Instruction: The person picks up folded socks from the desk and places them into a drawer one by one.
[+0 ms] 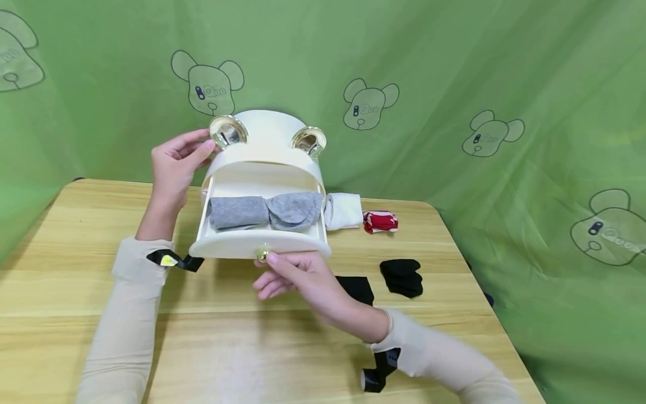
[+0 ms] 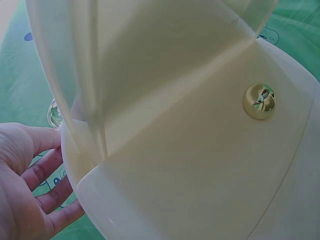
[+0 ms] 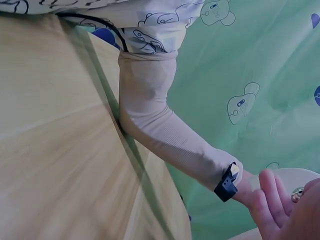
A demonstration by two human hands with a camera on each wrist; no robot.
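A cream storage box [image 1: 270,132] with two gold, ear-like discs stands tilted on the table, its drawer [image 1: 308,245] pulled out toward me. Two rolled grey socks [image 1: 238,212] lie side by side in the drawer. My left hand [image 1: 174,165] holds the box by its left gold disc [image 1: 229,132], thumb in front and fingers behind. At the drawer's front, my right hand [image 1: 308,278] pinches the gold knob [image 1: 262,255] with the thumb; the fingers are partly under it. The left wrist view shows the box's smooth side and a gold ball [image 2: 260,101].
Right of the box lie a folded white sock [image 1: 344,211] and a rolled red-and-white sock [image 1: 381,221]. Nearer are folded black socks [image 1: 402,276] and another black piece [image 1: 357,287], partly behind my right hand. A green curtain [image 1: 429,56] hangs behind the wooden table [image 1: 227,359].
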